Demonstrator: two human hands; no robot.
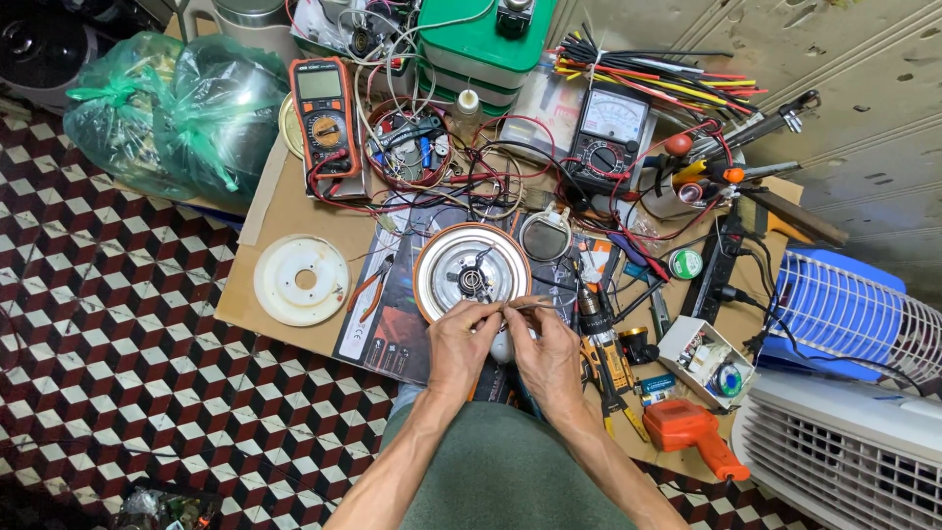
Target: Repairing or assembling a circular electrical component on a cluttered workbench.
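The left hand [459,345] and the right hand [546,355] are meeting just below the round silver metal plate with the copper-coloured rim [472,272]. Both hands are pinching a thin silver wire [525,305] between thumb and fingers. The left fingers are closing on one end of it, and the right fingers are closing on the other end. The wire is sticking out a little to the right, just over the bottom edge of the round plate.

The round plate is lying flat on a dark printed paper sheet [388,324]. It is sitting just above the two hands, nearly touching the fingertips.

To the left of the round plate, a pair of small pliers with red handles [371,287] is lying on the brown cardboard sheet [285,211]. Further left, a flat white plastic disc with a hole in the middle [301,280] is resting. Up and to the left of the round plate, an orange and black digital meter [325,116] is sitting among red and black wires. Up and to the right, a black meter with a white dial face [608,137] is lying. To the right of the round plate, a yellow and black power drill [601,339] is lying near the right hand. Lower right, an orange plastic tool with a handle [695,433] is resting. Far to the left, a green plastic bag [172,108] is sitting on the checked floor.
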